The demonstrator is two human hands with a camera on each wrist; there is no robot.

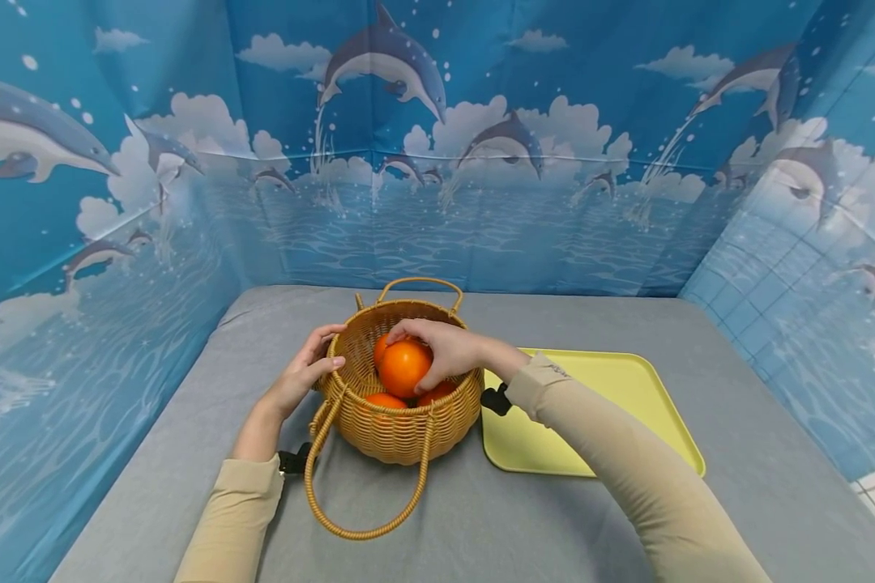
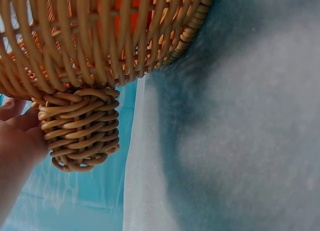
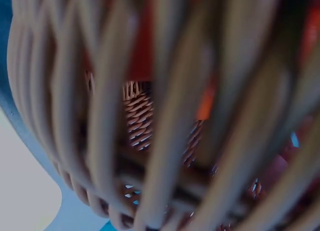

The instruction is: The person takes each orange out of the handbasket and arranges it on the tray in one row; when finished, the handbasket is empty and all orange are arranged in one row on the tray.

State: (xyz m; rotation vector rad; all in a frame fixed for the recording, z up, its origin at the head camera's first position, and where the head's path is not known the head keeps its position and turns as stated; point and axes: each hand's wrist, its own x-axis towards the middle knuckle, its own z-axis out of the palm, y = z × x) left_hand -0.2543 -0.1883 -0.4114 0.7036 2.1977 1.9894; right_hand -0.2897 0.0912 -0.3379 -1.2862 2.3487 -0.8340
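Observation:
A round wicker basket point(image 1: 408, 437) stands on the grey cloth, with several oranges inside. My right hand point(image 1: 448, 348) reaches over the basket's right rim and holds one orange point(image 1: 406, 370), thumb on the near side and fingers over the top. Below and beside it lie an orange point(image 1: 385, 400) at the front, another orange point(image 1: 437, 393) at the right and one partly hidden behind. My left hand point(image 1: 302, 376) grips the left rim, its thumb over the edge. In the left wrist view, fingers point(image 2: 22, 123) show beside a woven lug point(image 2: 80, 128). The right wrist view shows only blurred wicker point(image 3: 165, 116).
A yellow tray point(image 1: 612, 372) lies right of the basket, partly under my right forearm. The front handle point(image 1: 364, 534) hangs down onto the grey cloth point(image 1: 539, 526); the rear handle point(image 1: 419, 280) stands up. A blue dolphin-print curtain point(image 1: 437, 227) encloses the back and sides.

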